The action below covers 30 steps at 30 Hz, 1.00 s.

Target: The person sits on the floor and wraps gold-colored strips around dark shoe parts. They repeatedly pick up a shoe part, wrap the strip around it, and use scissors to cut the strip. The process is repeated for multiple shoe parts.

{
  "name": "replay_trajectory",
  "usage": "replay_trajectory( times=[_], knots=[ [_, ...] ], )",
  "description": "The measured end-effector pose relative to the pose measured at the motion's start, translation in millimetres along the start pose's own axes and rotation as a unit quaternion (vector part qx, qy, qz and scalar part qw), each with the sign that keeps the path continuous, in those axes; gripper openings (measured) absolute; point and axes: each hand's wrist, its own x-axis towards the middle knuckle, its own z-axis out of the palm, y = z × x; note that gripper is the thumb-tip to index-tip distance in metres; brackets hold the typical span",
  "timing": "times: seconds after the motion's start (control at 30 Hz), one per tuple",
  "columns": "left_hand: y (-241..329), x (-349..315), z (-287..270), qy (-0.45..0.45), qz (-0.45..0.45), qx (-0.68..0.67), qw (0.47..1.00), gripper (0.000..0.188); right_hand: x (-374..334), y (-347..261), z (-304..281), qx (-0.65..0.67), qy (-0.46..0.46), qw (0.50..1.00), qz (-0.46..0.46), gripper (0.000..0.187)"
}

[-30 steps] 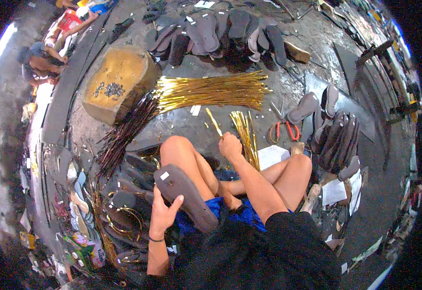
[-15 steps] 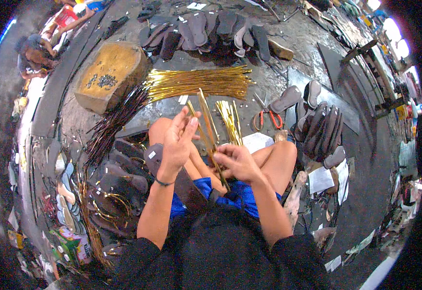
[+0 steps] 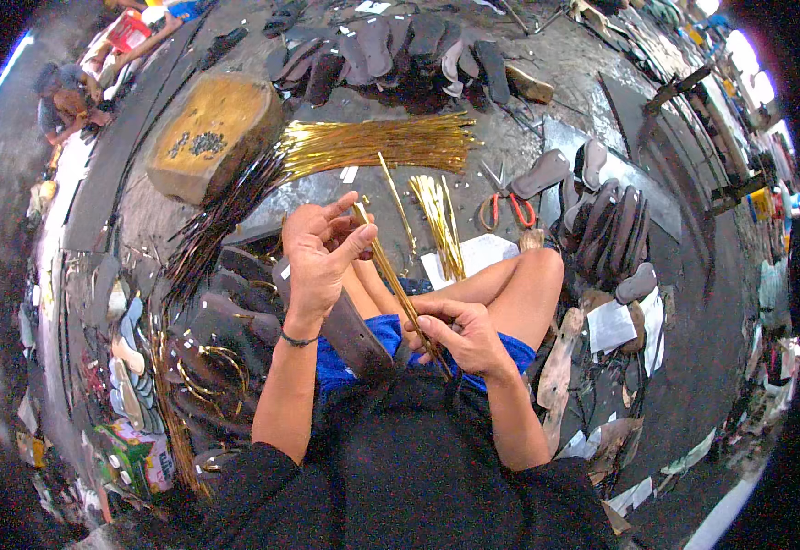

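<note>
Thin gold strips (image 3: 391, 273) slant across my lap between my two hands. My left hand (image 3: 319, 261) is at their upper end, thumb and fingers closed about it. Lower down, my right hand (image 3: 464, 332) pinches the same strips between thumb and fingers. How many strips are held is hard to make out. A dark brown sole (image 3: 361, 335) lies across my left thigh, beside my left wrist. Ahead of my hands, a separate gold strip (image 3: 397, 203) lies on the floor near a small gold bundle (image 3: 438, 225), whose near end rests on white paper (image 3: 487, 249).
A large gold bundle (image 3: 382, 147) and a dark strip bundle (image 3: 221, 220) lie ahead. Left of them stands a wooden block (image 3: 208, 110) with small dark bits. Red-handled scissors (image 3: 510, 209) and stacked soles (image 3: 611, 229) are at right. More soles (image 3: 372, 50) line the back.
My left hand's fingers have bent from outstretched to closed on the strips' upper end. My right hand has shifted slightly nearer and right. The separate gold strip now shows clear of my hands.
</note>
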Motion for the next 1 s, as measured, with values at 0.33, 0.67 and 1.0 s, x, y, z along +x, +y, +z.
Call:
replay_trajectory(
  times=[0.33, 0.67, 1.0],
  knots=[
    [1, -8, 1, 0.003, -0.012, -0.002, 1.0, 0.039, 1, 7, -1, 0.002, -0.003, 1.0, -0.018, 0.031],
    [8, -14, 4, 0.006, -0.013, -0.003, 1.0, 0.037, 3, 10, -1, -0.106, 0.058, 0.991, -0.053, 0.025],
    [-2, -60, 13, 0.02, 0.089, 0.252, 0.963, 0.03, 46, -7, 38, -0.335, 0.188, 0.861, -0.334, 0.025]
  ],
)
